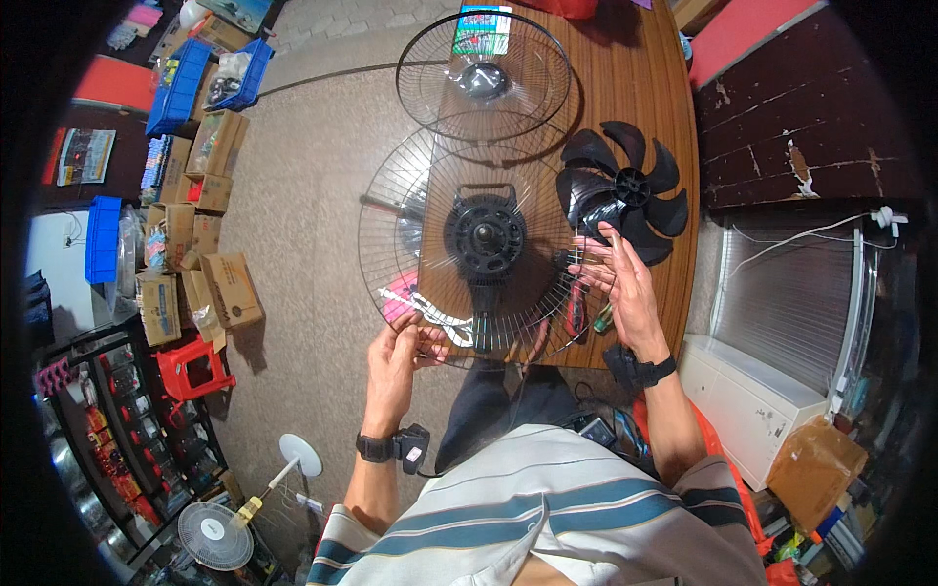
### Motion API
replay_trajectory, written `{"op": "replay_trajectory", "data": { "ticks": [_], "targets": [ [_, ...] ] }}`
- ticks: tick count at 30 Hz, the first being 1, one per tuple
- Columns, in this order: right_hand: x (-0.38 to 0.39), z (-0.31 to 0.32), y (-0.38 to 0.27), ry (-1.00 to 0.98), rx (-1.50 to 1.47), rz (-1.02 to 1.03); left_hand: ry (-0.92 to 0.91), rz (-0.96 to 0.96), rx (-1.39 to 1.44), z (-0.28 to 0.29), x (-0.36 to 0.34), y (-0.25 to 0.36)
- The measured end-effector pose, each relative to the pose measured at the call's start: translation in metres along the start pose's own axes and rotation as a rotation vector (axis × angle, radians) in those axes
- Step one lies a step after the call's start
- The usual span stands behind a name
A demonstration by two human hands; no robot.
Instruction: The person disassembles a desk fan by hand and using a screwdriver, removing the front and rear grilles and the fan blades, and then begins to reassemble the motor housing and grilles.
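A round wire fan guard (391, 234) with a black motor hub (485, 232) at its middle lies flat across the near end of the wooden table (625, 88). My left hand (396, 359) pinches the guard's near rim at lower left. My right hand (618, 278) rests with fingers spread on the guard's right rim. A black fan blade (625, 190) lies just right of the guard, beside my right hand. A second wire guard (484, 78) lies farther back on the table.
Red-handled tools (576, 311) lie under the guard's right edge. Cardboard boxes (195, 254) and blue bins (181, 83) line the floor at left, with a red stool (191, 369). A white pedestal fan (217, 535) stands lower left. A white cabinet (743, 405) stands at right.
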State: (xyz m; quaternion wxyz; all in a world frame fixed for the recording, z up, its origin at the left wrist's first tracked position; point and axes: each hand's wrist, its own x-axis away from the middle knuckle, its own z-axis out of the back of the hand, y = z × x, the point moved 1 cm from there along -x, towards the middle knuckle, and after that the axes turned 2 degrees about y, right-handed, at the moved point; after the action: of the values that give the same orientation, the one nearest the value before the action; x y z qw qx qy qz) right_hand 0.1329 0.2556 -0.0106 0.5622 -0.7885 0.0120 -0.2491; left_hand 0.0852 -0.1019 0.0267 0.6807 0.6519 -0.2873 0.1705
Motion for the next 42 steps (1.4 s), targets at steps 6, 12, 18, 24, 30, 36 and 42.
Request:
{"op": "replay_trajectory", "data": {
  "ticks": [6,12,18,24,30,36,42],
  "targets": [
    [0.001,-0.005,0.002,0.012,-0.049,0.002,0.013,-0.03,0.027,0.004,-0.006,0.0],
    [-0.004,-0.008,0.001,0.011,-0.048,0.012,0.016,-0.043,0.011,0.005,-0.011,0.004],
    [-0.001,-0.004,0.006,0.03,-0.035,-0.007,0.003,-0.032,0.006,0.002,-0.01,0.007],
    [0.001,-0.006,0.009,0.05,-0.067,-0.022,-0.005,-0.041,0.012,0.004,-0.012,0.003],
    [0.001,-0.006,0.009,0.036,-0.074,-0.004,0.006,-0.045,0.002,0.005,-0.013,0.003],
    [0.002,-0.007,0.002,0.03,-0.045,0.001,0.017,-0.052,0.027,0.002,-0.009,0.005],
    [0.0,-0.009,-0.005,0.021,-0.015,0.041,0.021,-0.083,0.039,0.002,-0.006,0.003]
  ]
}}
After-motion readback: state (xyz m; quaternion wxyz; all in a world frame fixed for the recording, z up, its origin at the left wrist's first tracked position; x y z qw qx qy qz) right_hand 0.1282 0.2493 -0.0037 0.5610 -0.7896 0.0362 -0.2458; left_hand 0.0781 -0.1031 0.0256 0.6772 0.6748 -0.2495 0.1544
